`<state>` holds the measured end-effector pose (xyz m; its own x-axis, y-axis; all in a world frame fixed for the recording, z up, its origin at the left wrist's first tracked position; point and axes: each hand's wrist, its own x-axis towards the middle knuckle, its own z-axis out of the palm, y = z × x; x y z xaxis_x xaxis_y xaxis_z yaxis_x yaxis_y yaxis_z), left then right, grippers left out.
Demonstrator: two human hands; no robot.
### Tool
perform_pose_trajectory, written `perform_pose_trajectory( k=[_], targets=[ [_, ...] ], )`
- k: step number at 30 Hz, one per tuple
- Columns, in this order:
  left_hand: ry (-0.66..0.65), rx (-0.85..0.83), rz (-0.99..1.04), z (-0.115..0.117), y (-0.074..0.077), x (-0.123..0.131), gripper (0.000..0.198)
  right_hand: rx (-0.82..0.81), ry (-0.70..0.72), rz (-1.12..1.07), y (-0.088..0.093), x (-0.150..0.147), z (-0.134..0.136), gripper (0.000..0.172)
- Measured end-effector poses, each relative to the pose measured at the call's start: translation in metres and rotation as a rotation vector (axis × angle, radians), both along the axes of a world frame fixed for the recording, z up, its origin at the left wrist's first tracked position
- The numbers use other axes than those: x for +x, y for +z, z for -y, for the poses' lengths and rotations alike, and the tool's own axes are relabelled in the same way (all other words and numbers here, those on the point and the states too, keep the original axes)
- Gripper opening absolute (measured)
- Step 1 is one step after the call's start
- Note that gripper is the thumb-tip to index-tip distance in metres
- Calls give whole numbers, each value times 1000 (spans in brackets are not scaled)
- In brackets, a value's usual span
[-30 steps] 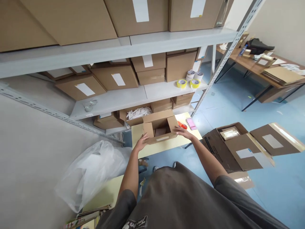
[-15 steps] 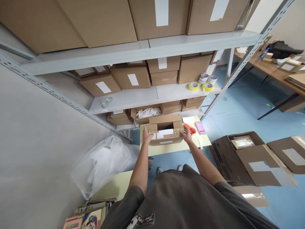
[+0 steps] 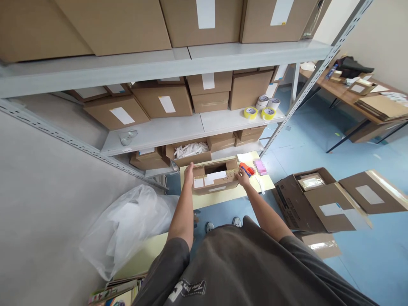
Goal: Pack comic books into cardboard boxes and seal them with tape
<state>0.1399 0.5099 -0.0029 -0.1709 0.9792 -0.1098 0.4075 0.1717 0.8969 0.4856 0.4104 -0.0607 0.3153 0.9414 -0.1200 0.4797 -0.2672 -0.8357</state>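
While sitting on the pale yellow surface (image 3: 223,196) w/ flaps mostly folded in, the cardboard box (image 3: 215,180) is being pressed from both ends: left hand (image 3: 188,173) lying flat vs. its left side, right hand (image 3: 243,178) w/ fingers curled on its right top edge. Orange tape dispenser (image 3: 247,169) is lying just right of box; metal shelving (image 3: 178,131) w/ cartons standing behind box; white plastic bag (image 3: 127,225) slumping well left of box.

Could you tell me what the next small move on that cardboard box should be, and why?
Probably press the last flap flat and pick up the orange tool beside it. The left hand and right hand hold the two ends of the small cardboard box on the yellow table; a dark gap still shows along its far edge.
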Motion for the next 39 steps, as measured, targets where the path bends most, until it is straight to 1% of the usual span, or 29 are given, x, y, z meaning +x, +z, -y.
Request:
perform_pose_trajectory(
  k=[2, 3, 4, 5, 7, 8, 9, 11, 13, 16, 19, 22, 25, 28, 30, 33, 36, 39],
  targets=[
    [-51, 11, -17, 8, -4, -8, 39, -39, -39, -65, 1, -1, 0, 72],
    [-83, 8, -36, 13, -6, -10, 36, -48, -59, -98, 2, -2, 1, 73],
    [-109, -3, -57, 17, -9, -12, 38, -42, -66, -112, 3, -2, 1, 74],
    [-119, -22, -75, 22, -11, -13, 45, -31, -65, -113, 4, -2, 1, 76],
    [-82, -77, -113, 29, -16, -12, 61, -19, -41, -91, 7, -2, 1, 81],
    [-49, -110, -136, 32, -18, -10, 66, -23, -14, -76, 9, -2, 1, 84],
    [-19, -143, -163, 33, -20, -9, 67, -32, 21, -58, 11, -1, -1, 85],
    [5, -202, -216, 33, -22, -6, 64, -52, 110, -4, 16, 0, -6, 86],
    [-14, -235, -257, 30, -22, -4, 59, -61, 175, 54, 21, -1, -11, 85],
    [-3, -252, -292, 26, -20, -1, 59, -80, 210, 142, 24, -6, -17, 83],
    [36, -251, -301, 28, -18, 1, 64, -164, 208, 247, 23, -16, -15, 85],
    [-3, -254, -301, 33, -18, 1, 72, -236, 185, 328, 23, -26, -12, 86],
    [-42, -283, -302, 32, -16, 1, 84, -255, 186, 371, 24, -32, -14, 85],
    [-38, -364, -320, 25, -12, 1, 90, -245, 172, 388, 27, -34, -17, 86],
    [-42, -414, -336, 21, -9, 2, 88, -237, 169, 386, 29, -35, -18, 85],
    [-49, -429, -359, 20, -7, 2, 86, -208, 182, 404, 33, -34, -15, 83],
    [-44, -406, -392, 22, -9, 2, 82, -108, 198, 452, 42, -28, -9, 78],
    [-30, -366, -447, 23, -13, 1, 72, 16, 186, 501, 53, -9, -3, 72]
  ],
)
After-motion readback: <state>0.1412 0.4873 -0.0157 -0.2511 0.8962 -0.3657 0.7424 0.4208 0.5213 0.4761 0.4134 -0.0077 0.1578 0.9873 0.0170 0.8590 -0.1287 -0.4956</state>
